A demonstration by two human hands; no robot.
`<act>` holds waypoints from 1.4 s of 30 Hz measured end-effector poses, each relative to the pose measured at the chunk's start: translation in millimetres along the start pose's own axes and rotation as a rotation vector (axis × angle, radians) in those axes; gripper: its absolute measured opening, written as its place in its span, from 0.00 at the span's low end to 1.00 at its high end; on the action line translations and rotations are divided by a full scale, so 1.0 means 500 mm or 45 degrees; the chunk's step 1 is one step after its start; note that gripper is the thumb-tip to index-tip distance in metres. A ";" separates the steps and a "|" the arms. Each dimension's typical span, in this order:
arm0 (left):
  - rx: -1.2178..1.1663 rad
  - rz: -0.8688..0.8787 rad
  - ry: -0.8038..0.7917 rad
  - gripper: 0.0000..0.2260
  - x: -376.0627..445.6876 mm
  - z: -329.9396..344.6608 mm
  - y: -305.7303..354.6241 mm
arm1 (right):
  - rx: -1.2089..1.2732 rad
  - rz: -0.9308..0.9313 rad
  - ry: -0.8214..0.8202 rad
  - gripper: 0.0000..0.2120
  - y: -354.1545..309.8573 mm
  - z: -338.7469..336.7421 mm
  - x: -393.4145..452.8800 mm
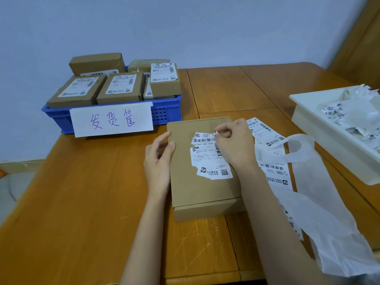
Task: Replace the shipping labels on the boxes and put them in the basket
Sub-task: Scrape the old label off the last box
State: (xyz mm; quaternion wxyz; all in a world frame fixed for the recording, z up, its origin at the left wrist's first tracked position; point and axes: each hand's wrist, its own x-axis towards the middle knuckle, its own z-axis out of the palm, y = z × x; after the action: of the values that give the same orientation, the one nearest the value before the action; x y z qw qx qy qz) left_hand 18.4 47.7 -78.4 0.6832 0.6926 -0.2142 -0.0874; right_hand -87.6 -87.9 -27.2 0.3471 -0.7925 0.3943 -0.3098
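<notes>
A brown cardboard box [189, 182] lies flat on the wooden table in front of me. On its top sits a white shipping label [206, 159], torn and ragged along its edges. My right hand [234, 145] rests over the label's right side and pinches a small peeled scrap of the label at its top edge. My left hand [159, 155] steadies the box's left edge, thumb on top. At the back left, a blue basket [164, 112] holds several labelled boxes [121, 87].
A strip of fresh labels [273, 169] lies right of the box, partly under a white plastic bag [320, 212]. A white tray [329, 136] with torn label scraps stands at the right. A handwritten paper sign [112, 120] hangs on the basket's front.
</notes>
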 end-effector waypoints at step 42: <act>-0.004 -0.014 -0.014 0.13 0.002 -0.002 -0.001 | 0.020 -0.212 -0.150 0.24 -0.009 0.008 -0.014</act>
State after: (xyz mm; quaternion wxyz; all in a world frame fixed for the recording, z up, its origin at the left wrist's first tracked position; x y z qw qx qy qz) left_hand 19.8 48.2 -78.6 0.6825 0.6923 -0.2139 -0.0952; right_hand -86.2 -78.9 -27.3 0.3489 -0.8366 0.3035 -0.2937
